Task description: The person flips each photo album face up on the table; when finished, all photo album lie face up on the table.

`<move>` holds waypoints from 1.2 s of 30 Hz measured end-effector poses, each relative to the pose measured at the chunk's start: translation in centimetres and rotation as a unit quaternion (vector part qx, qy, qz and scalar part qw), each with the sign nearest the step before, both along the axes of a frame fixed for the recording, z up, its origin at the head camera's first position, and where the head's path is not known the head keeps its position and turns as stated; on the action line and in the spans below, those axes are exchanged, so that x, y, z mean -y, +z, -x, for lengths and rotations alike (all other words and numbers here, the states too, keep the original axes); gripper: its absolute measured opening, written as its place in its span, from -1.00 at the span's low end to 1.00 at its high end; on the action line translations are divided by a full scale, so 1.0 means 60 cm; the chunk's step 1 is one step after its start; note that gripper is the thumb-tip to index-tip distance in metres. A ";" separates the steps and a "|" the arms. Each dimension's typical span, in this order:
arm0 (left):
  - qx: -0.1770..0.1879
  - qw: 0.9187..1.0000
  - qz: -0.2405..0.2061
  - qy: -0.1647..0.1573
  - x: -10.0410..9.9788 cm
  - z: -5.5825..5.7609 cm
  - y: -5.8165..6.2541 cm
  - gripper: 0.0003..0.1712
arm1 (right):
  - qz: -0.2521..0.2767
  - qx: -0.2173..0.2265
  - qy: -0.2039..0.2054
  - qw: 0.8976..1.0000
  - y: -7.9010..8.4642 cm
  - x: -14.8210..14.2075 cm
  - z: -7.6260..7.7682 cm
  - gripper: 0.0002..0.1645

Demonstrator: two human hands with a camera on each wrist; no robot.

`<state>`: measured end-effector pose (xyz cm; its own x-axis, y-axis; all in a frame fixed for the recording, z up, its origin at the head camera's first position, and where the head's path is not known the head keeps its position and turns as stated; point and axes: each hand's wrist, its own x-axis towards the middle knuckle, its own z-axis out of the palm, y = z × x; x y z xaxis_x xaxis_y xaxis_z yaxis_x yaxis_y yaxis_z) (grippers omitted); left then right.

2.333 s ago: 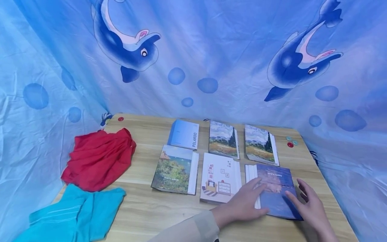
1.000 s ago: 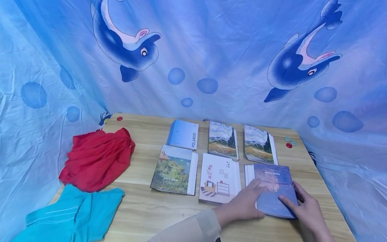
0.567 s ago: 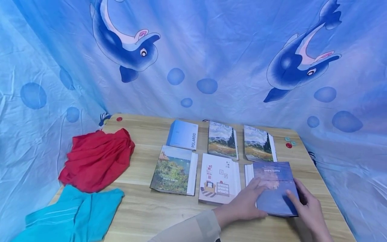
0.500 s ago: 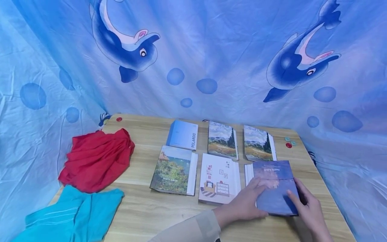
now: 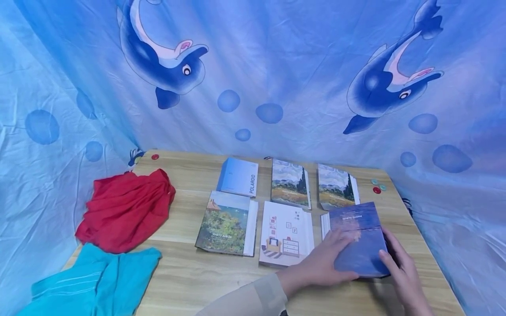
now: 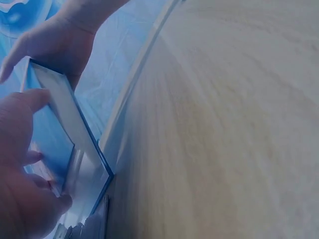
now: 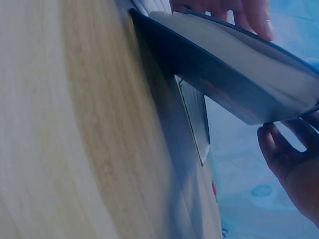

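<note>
A purple-blue photo album [image 5: 361, 252] is tilted, its right side raised off the wooden table, and a shadow falls beneath it. My left hand [image 5: 320, 265] grips its left part, fingers over the cover and thumb at the near edge. At the right edge my right hand [image 5: 405, 276] holds the album with the thumb on the cover side; in the right wrist view its fingertips [image 7: 266, 127] meet the raised edge. White page edges show along the album's left side. Left of it lies a white album [image 5: 286, 235] with a drawn armchair and drawers.
Two wheat-field albums [image 5: 290, 184] lie behind, one just beyond the held album. A blue POLAROID album [image 5: 239, 175] and a garden-picture album [image 5: 225, 224] are further left. Red cloth [image 5: 126, 210] and teal cloth [image 5: 95, 278] cover the left side. Small buttons [image 5: 377, 190] lie back right.
My right hand has come in from beside the album to take its right edge. The album has tilted up and shifted slightly away, while the left hand's fingers slid further over its cover.
</note>
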<state>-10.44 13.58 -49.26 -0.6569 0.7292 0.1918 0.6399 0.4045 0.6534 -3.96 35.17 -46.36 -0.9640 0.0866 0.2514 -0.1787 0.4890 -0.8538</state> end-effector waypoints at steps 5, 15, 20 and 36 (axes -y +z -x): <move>0.023 0.999 -0.036 -0.007 0.005 0.000 0.002 -0.08 | 0.131 -0.052 0.070 0.987 -0.001 0.016 0.002 -0.39; 0.081 0.995 -0.058 0.011 0.019 0.001 0.007 -0.06 | 0.166 -0.071 0.122 0.976 0.001 0.034 0.012 -0.39; 0.086 0.992 -0.085 0.025 0.028 0.006 0.008 -0.13 | 0.196 -0.084 0.187 0.959 0.004 0.037 0.019 -0.39; 0.181 0.963 -0.199 0.020 0.047 0.010 0.032 -0.23 | 0.122 -0.111 0.181 0.970 0.015 0.071 0.032 -0.35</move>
<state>-11.06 10.75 -47.34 -0.7592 0.6184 0.2031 0.3297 0.0963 0.9392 -5.87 30.90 -45.43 -0.8669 -0.1636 0.4710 -0.4937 0.1494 -0.8567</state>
